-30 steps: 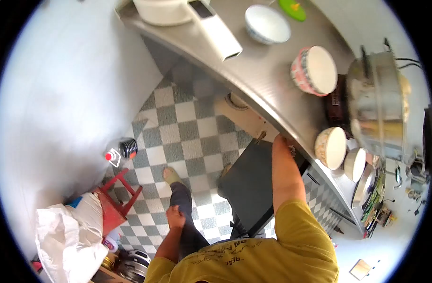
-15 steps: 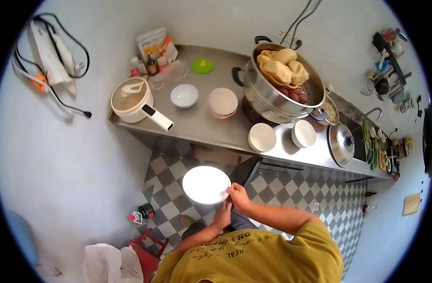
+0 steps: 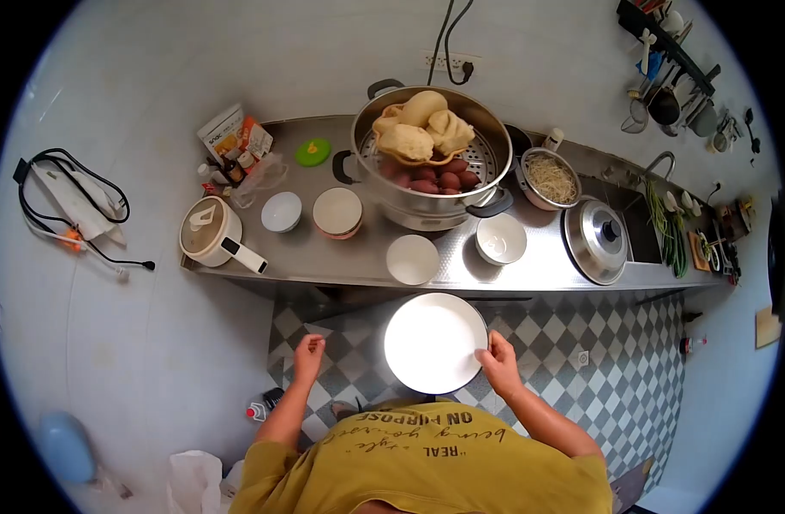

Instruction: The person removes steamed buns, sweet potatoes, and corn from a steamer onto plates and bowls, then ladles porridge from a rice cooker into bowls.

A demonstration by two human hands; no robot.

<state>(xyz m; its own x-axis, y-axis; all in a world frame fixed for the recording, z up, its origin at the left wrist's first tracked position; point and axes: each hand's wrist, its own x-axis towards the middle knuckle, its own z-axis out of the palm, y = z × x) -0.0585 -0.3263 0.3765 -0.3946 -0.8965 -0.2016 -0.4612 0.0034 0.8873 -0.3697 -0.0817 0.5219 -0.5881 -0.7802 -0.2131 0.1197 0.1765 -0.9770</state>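
A large round white plate is held in front of my body, below the counter edge. My right hand grips its right rim, thumb over the top face. My left hand is apart from the plate, off to its left, with fingers loosely curled and nothing visible in them. Closest to the plate on the counter are a white bowl and another white bowl. Behind them is a large steel steamer with buns in a basket and dark red round items.
On the steel counter stand a white pot with a handle, a blue-white bowl, stacked bowls, a green lid, a bowl of sprouts and a steel lid. A sink lies to the right.
My left hand has come away from the plate and moved left. The plate, in my right hand, has moved right in view. The head view has also shifted.
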